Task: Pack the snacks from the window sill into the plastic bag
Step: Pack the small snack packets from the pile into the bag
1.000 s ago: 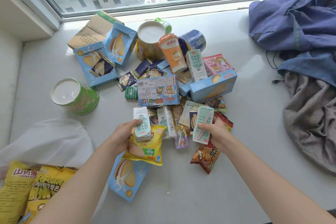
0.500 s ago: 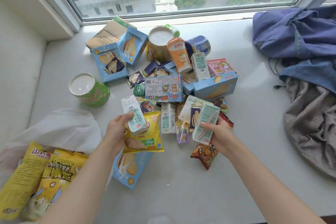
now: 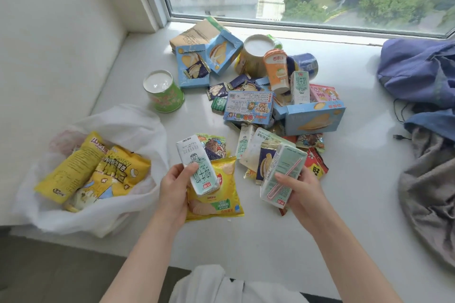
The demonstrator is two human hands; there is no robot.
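Right now the left hand (image 3: 176, 192) is wrapped around a small white-and-green milk carton (image 3: 198, 165), thumb across its front, and the same hand seems to pin the yellow foil crisp packet (image 3: 214, 194) beneath it, probably so both go over in one trip. The right hand (image 3: 299, 192) is closed on a second pale green milk carton with a pink straw taped to its face (image 3: 283, 174), held tilted and clear of the window sill (image 3: 357, 204). Both cartons are lifted, so I judge this to be the carry step, with the drop still to come.

Just to the left, the thin white plastic bag (image 3: 138, 130) lies slumped on the sill with its mouth gaping toward the hands; two yellow snack bags (image 3: 98, 174) already sit inside. That open mouth looks easy to reach, though the film is limp and may fold shut.

Beyond the hands the heap of remaining snacks is large: light blue cardboard biscuit boxes (image 3: 315, 118), a green paper tub with a white lid (image 3: 163, 91), an orange drink cup (image 3: 275, 69) and loose wrappers. Most of the packing remains. Off to the right, well apart, a blue cloth backpack (image 3: 418, 71) rests on the sill beside a grey garment (image 3: 428, 194).
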